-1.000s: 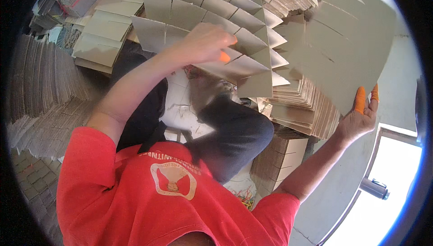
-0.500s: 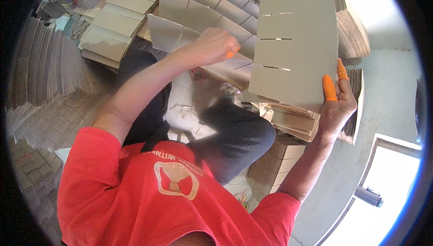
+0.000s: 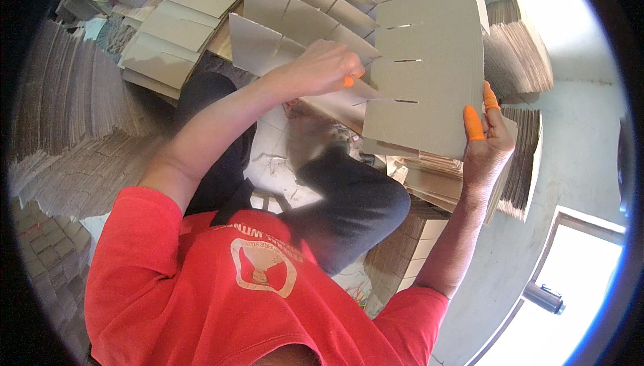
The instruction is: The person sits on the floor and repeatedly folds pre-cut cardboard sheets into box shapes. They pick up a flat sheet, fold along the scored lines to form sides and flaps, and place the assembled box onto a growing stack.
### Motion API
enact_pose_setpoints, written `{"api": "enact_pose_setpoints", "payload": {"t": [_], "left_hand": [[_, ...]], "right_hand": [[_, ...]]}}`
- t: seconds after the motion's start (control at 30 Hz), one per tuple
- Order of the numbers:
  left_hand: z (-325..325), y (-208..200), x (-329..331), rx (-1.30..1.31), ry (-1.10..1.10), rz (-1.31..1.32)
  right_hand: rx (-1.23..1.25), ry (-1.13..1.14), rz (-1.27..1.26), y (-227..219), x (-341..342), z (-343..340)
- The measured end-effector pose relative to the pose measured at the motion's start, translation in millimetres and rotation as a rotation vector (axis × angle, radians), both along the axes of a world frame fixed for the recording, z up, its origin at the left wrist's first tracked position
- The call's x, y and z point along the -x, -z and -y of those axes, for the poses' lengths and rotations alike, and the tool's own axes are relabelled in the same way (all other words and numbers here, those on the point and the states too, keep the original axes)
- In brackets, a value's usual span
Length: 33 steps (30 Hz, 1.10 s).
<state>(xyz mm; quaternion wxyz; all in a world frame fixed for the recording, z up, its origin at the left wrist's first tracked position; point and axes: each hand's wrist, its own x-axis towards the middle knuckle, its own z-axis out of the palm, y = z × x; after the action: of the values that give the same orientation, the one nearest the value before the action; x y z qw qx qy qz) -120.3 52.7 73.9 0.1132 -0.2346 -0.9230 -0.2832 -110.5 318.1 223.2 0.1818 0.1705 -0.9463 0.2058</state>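
cardboard sheet (image 3: 436, 47): likely light, stiff, weak at slots (image 3: 408, 61); right fingers (image 3: 474, 125) grip safer unslotted edge (image 3: 479, 57); left fingers (image 3: 349, 82) curled, grip unclear.

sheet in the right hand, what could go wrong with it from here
The sheet is held by the right hand near its lower right corner, so its far end could swing or sag.

Its slots sit close to the grid; if they don't line up with it, the card might crease.

The left hand is close to the sheet's left edge, so it might get scraped.
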Motion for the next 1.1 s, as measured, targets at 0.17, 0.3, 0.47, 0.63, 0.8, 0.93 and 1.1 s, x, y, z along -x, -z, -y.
{"api": "enact_pose_setpoints", "payload": {"t": [0.17, 0.3, 0.47, 0.63, 0.8, 0.93, 1.1], "left_hand": [[2, -4, -1, 0.001, 0.013, 0.004], [0, -9, 0, -0.004, 0.034, 0.004], [-4, -6, 5, -0.020, 0.032, -0.006], [-3, -7, 5, 0.036, 0.013, 0.038], [16, -12, 38, -0.045, 0.004, -0.120], [39, -42, 86, 0.128, -0.158, -0.026], [56, -5, 128, 0.216, -0.138, 0.111]], "right_hand": [[0.058, -0.097, 0.015, 7, 6, 3], [0.094, -0.169, 0.109, 17, 15, 14], [-0.073, -0.165, 0.172, 50, 24, 22], [0.046, -0.193, 0.345, 66, 13, 28], [0.049, -0.280, 0.249, 65, 0, 19], [0.004, -0.328, 0.251, 77, 0, 10], [0.058, -0.265, 0.281, 93, -9, 25]]}}
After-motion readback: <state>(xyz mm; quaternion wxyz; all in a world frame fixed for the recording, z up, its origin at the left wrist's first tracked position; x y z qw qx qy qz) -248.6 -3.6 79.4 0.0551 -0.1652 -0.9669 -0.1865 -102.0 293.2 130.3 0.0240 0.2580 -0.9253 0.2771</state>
